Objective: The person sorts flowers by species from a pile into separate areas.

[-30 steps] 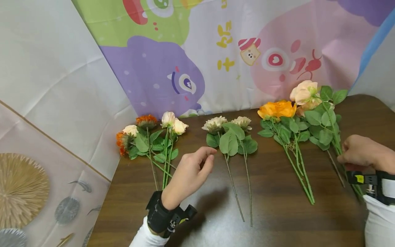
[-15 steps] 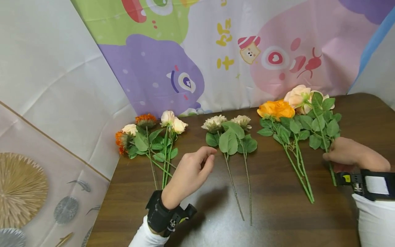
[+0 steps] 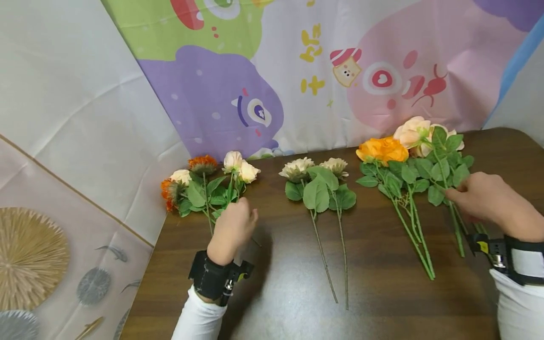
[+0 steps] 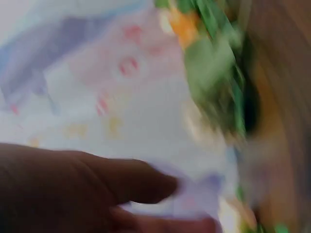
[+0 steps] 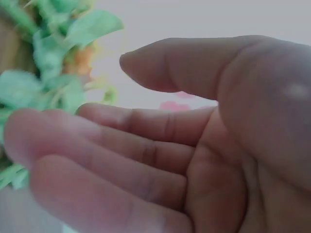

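My left hand [image 3: 233, 229] hangs over the stems of the left bunch, just below two cream roses [image 3: 240, 167] and orange flowers [image 3: 202, 164]. In the blurred left wrist view its thumb [image 4: 131, 179] and a finger point forward, with nothing seen held. At the right, my right hand [image 3: 488, 198] is beside the stems of peach roses [image 3: 413, 132]. The right wrist view shows its fingers [image 5: 141, 189] loosely bent and the thumb apart, nothing between them; green leaves [image 5: 92, 29] lie beyond. An orange flower [image 3: 382, 150] lies left of the peach roses.
Two cream flowers [image 3: 296, 169] with long thin stems lie mid-table, between the hands. The brown wooden table [image 3: 293, 264] runs back to a printed cartoon curtain [image 3: 314, 108]. A pale sheet [image 3: 85, 94] stands along the left side.
My left hand has moved left and slightly forward to the left bunch's stems. My right hand brought a peach rose leftward onto the right group, let go, and is now slightly right and raised.
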`<action>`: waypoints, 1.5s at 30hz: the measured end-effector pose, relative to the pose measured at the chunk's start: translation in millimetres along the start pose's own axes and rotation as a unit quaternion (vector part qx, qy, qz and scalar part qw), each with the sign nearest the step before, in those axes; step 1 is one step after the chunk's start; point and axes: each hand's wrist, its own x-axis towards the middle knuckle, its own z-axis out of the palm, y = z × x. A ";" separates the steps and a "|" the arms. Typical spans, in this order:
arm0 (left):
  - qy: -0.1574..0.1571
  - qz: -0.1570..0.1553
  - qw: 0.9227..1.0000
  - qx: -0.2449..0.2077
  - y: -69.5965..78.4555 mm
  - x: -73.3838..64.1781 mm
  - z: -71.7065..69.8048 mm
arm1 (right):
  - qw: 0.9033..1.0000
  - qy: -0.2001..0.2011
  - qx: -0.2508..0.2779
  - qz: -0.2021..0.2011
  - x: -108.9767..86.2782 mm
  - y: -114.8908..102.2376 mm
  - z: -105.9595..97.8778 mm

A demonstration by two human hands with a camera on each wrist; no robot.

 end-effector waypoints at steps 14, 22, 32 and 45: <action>-0.118 -0.125 0.983 0.060 -60.5 16.9 26.4 | 0.996 0.062 -0.018 -0.065 -2.1 -40.3 -0.9; -0.121 -0.137 0.982 0.039 -61.7 20.6 28.0 | 0.992 0.078 -0.035 -0.091 -0.8 -48.3 3.5; -0.114 -0.152 0.981 0.034 -69.5 23.5 29.4 | 0.993 0.063 -0.033 -0.094 1.7 -51.9 7.1; -0.066 -0.178 0.981 0.027 -83.8 23.5 20.9 | 0.993 0.052 -0.024 -0.107 2.1 -56.2 10.1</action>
